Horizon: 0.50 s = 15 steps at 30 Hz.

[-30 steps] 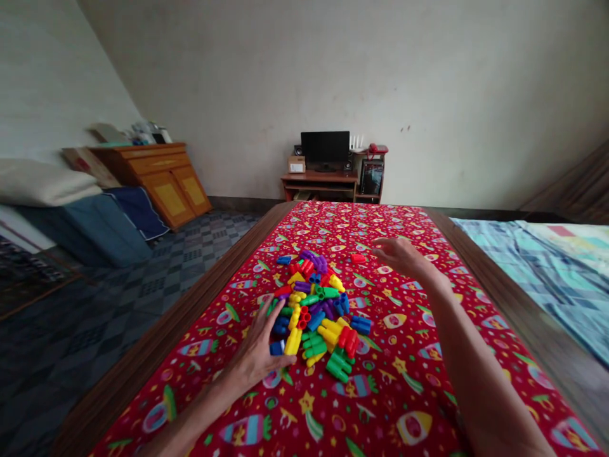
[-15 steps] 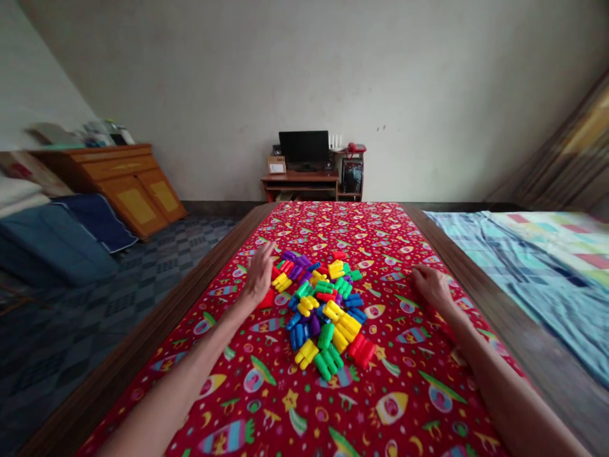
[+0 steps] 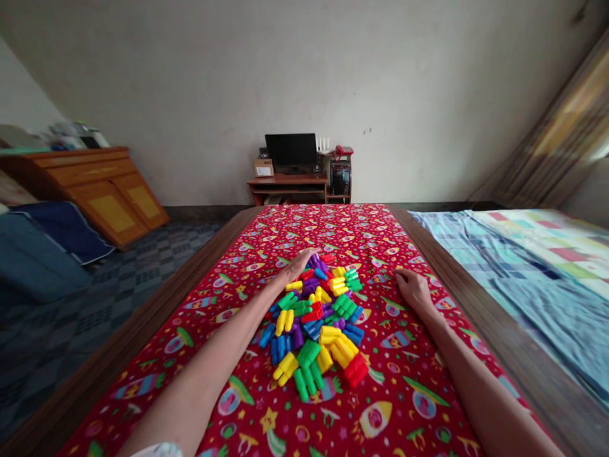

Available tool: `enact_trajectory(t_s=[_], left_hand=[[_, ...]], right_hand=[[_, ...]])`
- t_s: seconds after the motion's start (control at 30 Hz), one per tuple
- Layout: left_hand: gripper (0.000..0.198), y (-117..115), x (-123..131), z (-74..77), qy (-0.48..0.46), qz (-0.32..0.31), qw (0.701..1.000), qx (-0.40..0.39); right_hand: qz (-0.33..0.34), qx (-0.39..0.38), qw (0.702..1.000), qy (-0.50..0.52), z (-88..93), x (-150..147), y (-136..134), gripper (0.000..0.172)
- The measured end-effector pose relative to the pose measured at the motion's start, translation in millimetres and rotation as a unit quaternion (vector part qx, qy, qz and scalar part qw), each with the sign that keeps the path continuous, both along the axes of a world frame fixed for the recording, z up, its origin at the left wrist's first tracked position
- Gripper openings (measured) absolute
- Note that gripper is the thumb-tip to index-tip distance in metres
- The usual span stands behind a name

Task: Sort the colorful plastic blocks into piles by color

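Note:
Several plastic blocks in yellow (image 3: 342, 350), green (image 3: 309, 353), red (image 3: 355, 370), blue (image 3: 280, 349) and purple lie heaped on the red patterned cloth (image 3: 375, 387). My left hand (image 3: 299, 263) is at the heap's far left edge, its fingers stretched out against the purple blocks (image 3: 316, 261); it grasps none that I can make out. To the right of the heap, apart from it, my right hand (image 3: 413, 289) rests on the cloth with curled fingers. Whether anything is inside that hand is hidden.
The cloth covers a wooden table (image 3: 209, 270). Beyond its far end stands a desk (image 3: 288, 181) with a monitor (image 3: 291, 151). An orange cabinet (image 3: 114, 203) is at the left. A bed with a blue sheet (image 3: 509, 285) adjoins the right side.
My left hand has moved right and forward onto the heap's far left edge, and blocks there have been pushed together. The view has shifted slightly. My right hand stays beside the heap.

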<state>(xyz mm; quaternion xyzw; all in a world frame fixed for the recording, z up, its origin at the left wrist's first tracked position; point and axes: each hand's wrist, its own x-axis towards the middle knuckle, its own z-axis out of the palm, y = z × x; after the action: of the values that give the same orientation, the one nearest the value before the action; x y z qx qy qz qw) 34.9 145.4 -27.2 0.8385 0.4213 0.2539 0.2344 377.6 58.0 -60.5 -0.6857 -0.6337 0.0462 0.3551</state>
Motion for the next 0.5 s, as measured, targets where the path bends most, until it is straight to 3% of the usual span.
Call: enact_trajectory(t_s=[0.17, 0.3, 0.37, 0.43, 0.5], left_hand=[[0.055, -16, 43, 18.4, 0.014, -0.125, 0.992, -0.027], [0.056, -42, 36, 44.0, 0.010, -0.140, 0.990, -0.011], [0.056, -73, 21, 53.1, 0.031, -0.129, 0.990, 0.039], [0.052, -119, 7, 54.7, 0.100, -0.149, 0.979, 0.099], [0.051, -171, 3, 48.9, 0.170, -0.212, 0.946, 0.174]], right_hand=[[0.000, 0.000, 1.000, 0.009, 0.7, 0, 1, 0.035], [0.001, -0.005, 1.000, 0.015, 0.7, 1, 2, 0.036], [0.004, -0.006, 1.000, 0.019, 0.6, 1, 2, 0.037], [0.007, -0.005, 1.000, 0.012, 0.3, 0, 2, 0.037], [0.003, -0.009, 1.000, -0.003, -0.1, -1, 3, 0.037]])
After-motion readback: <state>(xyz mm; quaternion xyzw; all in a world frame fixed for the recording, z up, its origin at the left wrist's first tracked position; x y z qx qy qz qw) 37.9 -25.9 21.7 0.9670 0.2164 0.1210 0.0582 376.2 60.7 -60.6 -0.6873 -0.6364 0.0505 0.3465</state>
